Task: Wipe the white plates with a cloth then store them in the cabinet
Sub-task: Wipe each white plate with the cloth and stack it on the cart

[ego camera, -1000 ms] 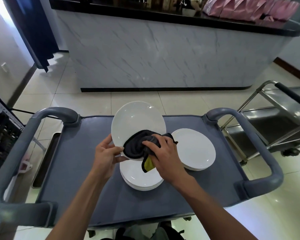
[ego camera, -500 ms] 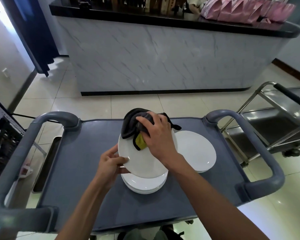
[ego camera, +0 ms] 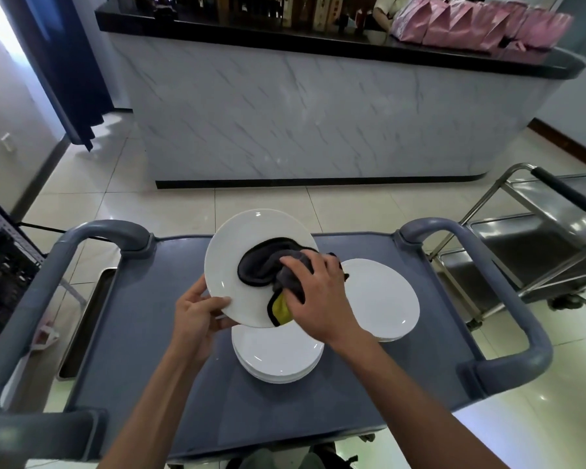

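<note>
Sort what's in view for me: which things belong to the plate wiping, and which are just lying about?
Part of the job:
held plate, gripped by left hand
dark cloth, pressed by right hand
plate stack below
second plates to the right
grey cart carrying them

Just lying about:
steel trolley
pink bags on marble counter

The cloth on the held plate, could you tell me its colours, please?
The cloth is dark grey with a yellow underside; head view.
</note>
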Available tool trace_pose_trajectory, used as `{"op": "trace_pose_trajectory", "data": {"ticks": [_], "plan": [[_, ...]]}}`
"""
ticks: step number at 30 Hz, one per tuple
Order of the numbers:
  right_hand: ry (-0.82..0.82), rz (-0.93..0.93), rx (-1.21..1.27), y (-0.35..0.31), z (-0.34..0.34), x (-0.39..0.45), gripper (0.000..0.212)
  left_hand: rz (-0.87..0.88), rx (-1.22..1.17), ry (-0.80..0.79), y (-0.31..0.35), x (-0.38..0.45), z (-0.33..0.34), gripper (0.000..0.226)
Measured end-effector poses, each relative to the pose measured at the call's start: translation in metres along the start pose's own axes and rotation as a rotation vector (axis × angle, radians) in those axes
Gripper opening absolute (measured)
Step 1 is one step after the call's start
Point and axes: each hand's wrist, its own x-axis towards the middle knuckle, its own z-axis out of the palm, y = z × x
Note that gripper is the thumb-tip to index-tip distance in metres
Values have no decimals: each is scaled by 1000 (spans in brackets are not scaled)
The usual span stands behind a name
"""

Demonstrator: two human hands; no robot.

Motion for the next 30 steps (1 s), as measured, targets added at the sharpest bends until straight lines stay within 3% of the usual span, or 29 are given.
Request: {"op": "trace_pose_trajectory", "data": {"ticks": [4, 15, 21, 30], "plan": [[-39, -58, 83, -2, 6, -10, 53, 26, 58, -29, 3, 3, 6, 54], [111, 12, 283, 21, -24, 29, 72, 2, 145, -155, 6, 5, 6, 59], [188, -54, 197, 33, -33, 39, 70, 26, 132, -160, 5, 9, 14, 58], [-115, 40, 426, 75, -47, 59, 96, 33, 163, -151, 0, 12, 36, 65]]}}
